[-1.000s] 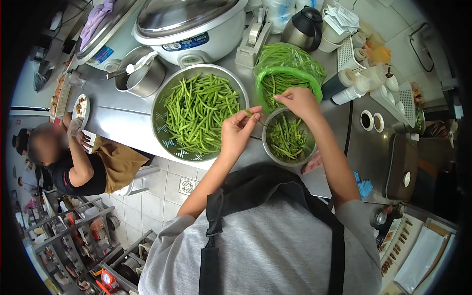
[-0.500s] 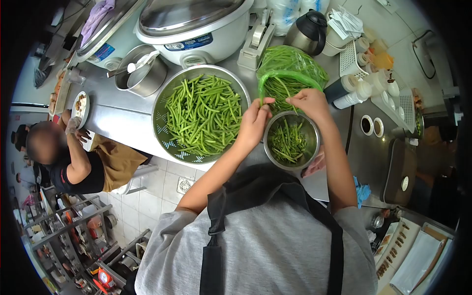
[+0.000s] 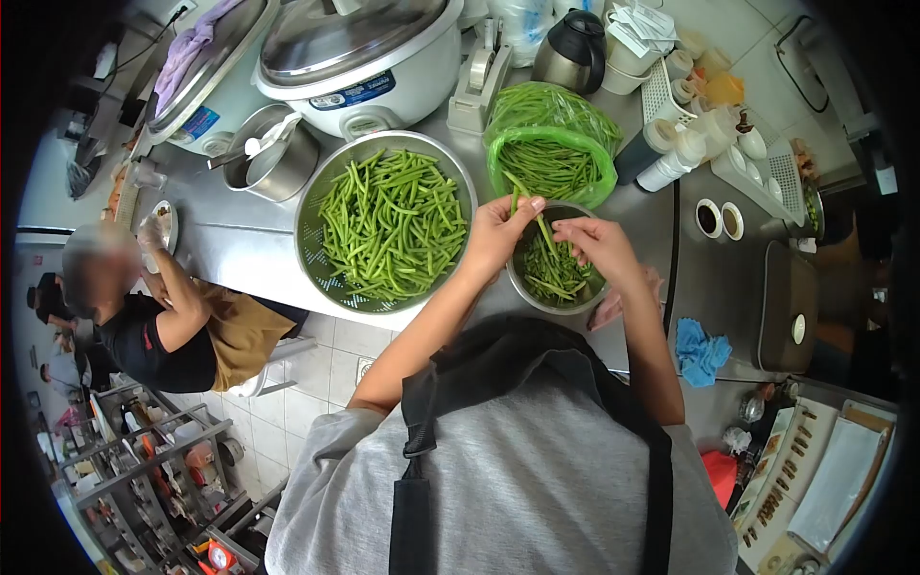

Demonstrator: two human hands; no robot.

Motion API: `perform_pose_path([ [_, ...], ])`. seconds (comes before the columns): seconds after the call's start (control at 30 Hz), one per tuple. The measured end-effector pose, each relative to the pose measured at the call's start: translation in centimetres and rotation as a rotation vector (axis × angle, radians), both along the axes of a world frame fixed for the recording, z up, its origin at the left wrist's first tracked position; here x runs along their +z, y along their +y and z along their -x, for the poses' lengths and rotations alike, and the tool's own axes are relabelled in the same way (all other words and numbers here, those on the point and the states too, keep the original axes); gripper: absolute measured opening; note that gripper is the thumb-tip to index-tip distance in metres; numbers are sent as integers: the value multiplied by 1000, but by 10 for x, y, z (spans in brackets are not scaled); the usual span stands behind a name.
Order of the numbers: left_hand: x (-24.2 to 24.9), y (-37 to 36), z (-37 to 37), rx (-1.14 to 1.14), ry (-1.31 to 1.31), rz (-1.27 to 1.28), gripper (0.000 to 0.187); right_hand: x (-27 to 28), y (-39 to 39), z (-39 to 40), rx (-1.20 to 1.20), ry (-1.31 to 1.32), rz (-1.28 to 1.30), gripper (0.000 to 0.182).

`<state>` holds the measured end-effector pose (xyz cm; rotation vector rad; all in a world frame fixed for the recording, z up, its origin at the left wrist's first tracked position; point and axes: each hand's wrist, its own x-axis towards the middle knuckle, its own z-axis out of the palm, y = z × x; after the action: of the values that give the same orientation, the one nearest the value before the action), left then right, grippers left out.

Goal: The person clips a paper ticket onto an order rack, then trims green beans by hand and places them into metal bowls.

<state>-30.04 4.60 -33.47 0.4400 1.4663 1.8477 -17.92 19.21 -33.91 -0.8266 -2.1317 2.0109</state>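
My left hand (image 3: 503, 233) is closed, pinching a long green bean (image 3: 542, 225) between thumb and fingers, with one end pointing up. My right hand (image 3: 604, 249) hovers over the steel bowl (image 3: 554, 310), fingers curled near the bean's lower end; whether they grip a piece I cannot make out. Short bean ends and scraps (image 3: 556, 273) lie in the bowl. Left of my hands, a perforated steel colander (image 3: 316, 270) holds a heap of cut green beans (image 3: 393, 225). Just beyond my hands lies an open green plastic bag (image 3: 602, 182) full of long beans.
Behind the colander stand a large rice cooker (image 3: 369, 81) and a steel pot (image 3: 287, 168). A tape dispenser (image 3: 479, 91), a thermos (image 3: 570, 53) and sauce bottles (image 3: 671, 163) line the back. A blue cloth (image 3: 701, 352) lies right. Another person (image 3: 158, 316) sits left with a plate (image 3: 165, 225).
Both hands have drawn back from the bag's mouth toward the bowl, a bean now in my left hand. The view has shifted slightly. The seated person's arm and head have moved.
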Motion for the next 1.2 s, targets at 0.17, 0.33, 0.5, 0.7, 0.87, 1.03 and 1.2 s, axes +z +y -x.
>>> perform_pose_path([
  [0.17,-1,-5,-4,24,6,-33,25,-8,4,-14,28,-103,-395,22],
  [0.33,-10,-4,-9,91,38,-34,21,-16,-8,-21,17,113,-457,33],
  [0.5,-15,-8,-10,128,80,-17,19,6,-12,-22,48,-177,-405,34],
  [0.7,-18,-8,-13,154,80,-5,18,7,-28,-22,315,36,-156,32],
  [0.87,-11,-16,-15,196,-45,-67,18,0,-31,-20,67,48,483,26],
  [1.03,-8,-10,-27,222,108,-155,16,-21,-33,-12,-182,218,1157,23],
  [1.2,-8,-14,-21,261,626,38,13,-18,-40,-7,-250,274,1140,23],
])
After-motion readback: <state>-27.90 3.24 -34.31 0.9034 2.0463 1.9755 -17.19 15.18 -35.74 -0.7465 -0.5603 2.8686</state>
